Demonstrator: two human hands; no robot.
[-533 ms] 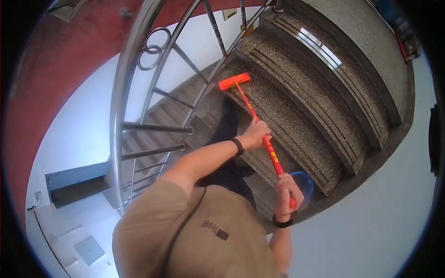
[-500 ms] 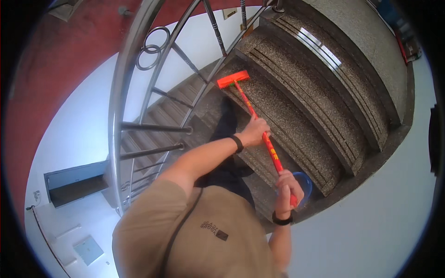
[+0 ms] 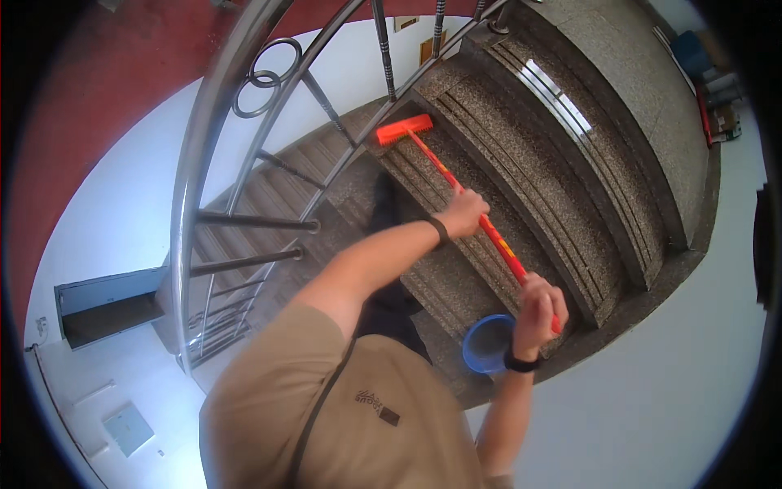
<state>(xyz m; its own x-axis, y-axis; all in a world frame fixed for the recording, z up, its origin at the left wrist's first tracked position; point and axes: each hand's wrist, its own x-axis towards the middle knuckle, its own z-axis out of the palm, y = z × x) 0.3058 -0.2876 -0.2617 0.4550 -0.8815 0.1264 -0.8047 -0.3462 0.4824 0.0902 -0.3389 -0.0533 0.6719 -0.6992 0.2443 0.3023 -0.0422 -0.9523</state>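
Note:
A long-handled red scrub brush slants across the stone steps, held in both my hands. My left hand is closed round the middle of the handle. Nearer the wall, my right hand is wrapped round the handle's end, which pokes out past the fingers. The red brush head is at the left end of a step, close to the railing, with a little of its bristles showing along the lower edge. A blue bucket stands on a lower step beside my right wrist, partly behind it.
A metal railing with ring ornaments runs along the left, and more stairs descend beyond it. A pale wall borders the steps on the right. Various items lie on the upper landing at the far right.
Both hands have shifted right relative to my body, and the brush head is closer to the railing. The bucket, mostly hidden behind my right hand before, now shows more fully. The view has turned slightly.

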